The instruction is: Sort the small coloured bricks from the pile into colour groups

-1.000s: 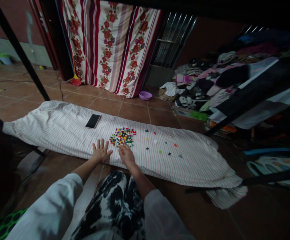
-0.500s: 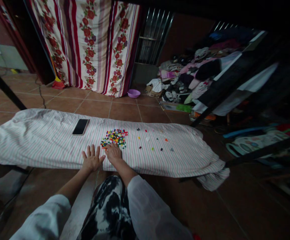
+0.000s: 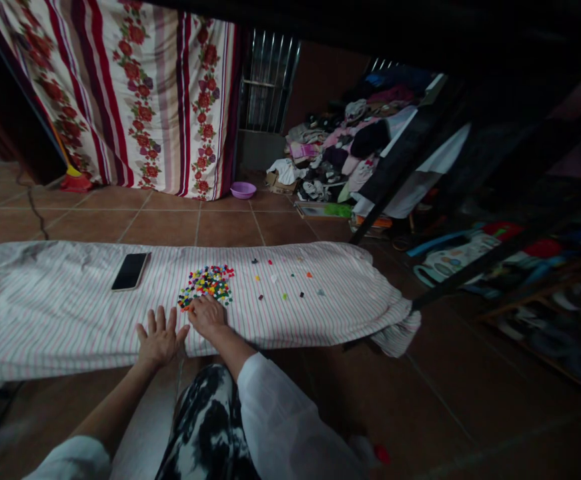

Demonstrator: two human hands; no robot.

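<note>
The pile of small coloured pieces sits on a striped cloth draped over a long table, wrinkled to the pile's left. The right hand bends its fingers at the pile's near edge; whether they grip a piece I cannot tell. Nearer than the pile and to its left, the left hand is spread wide, palm down and bare-backed. A phone lies left of the pile, and loose pieces are set apart to its right. Beyond the pile are brown floor tiles, a purple bowl and a flowered curtain; farther right, heaped clothes.
</note>
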